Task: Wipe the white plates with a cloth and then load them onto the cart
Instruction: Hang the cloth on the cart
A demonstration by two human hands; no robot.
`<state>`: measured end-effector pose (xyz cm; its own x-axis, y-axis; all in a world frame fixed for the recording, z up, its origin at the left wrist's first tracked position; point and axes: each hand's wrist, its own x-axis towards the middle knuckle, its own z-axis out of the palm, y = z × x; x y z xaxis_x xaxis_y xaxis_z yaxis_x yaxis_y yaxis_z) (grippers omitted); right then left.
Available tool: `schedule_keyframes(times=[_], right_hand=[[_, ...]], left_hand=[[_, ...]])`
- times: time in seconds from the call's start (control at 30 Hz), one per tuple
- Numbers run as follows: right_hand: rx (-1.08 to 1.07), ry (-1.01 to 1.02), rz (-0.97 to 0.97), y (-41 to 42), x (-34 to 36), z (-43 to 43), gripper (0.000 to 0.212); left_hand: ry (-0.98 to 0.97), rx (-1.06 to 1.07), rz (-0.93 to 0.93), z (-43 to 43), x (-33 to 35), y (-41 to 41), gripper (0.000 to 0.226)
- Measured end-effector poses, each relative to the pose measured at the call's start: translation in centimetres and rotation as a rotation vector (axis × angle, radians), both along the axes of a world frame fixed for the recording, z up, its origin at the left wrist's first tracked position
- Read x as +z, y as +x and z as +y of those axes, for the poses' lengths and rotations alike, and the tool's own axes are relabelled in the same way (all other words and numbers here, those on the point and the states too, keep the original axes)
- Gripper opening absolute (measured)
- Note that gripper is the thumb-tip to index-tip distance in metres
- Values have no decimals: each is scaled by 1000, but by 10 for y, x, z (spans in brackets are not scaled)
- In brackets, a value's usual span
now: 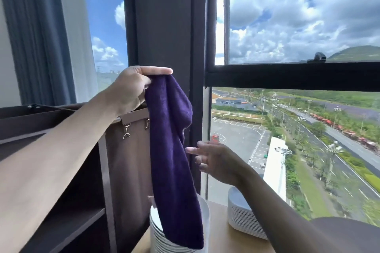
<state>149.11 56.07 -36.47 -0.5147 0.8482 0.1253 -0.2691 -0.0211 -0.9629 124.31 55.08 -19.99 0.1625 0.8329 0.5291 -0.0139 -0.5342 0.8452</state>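
Head: plates (242, 217) on table (218, 230) by window (287, 16)

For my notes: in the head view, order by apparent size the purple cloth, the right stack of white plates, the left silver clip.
purple cloth (nearer camera)
right stack of white plates
left silver clip

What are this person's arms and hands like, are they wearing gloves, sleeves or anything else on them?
Nothing is worn that shows. The left hand and right hand are bare, with no gloves. The left forearm and right forearm are bare too, with no sleeve reaching into view. No watch or bracelet shows at either wrist. Whether a finger carries a ring is too blurred to tell.
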Motion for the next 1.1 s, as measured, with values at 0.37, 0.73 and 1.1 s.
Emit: schedule_keyframes(times=[0.37,0.73,1.1], right_hand=[[37,-33,-79,-81,-19,-6,36],[184,-20,29,-24,-40,2,37],[-58,-118,215,63,-34,39,28]], left_hand=[[-10,-114,40,-13,-3,2,57],[-95,-35,27,17,-39,-13,60],[-344,73,36,143,-108,54,56]])
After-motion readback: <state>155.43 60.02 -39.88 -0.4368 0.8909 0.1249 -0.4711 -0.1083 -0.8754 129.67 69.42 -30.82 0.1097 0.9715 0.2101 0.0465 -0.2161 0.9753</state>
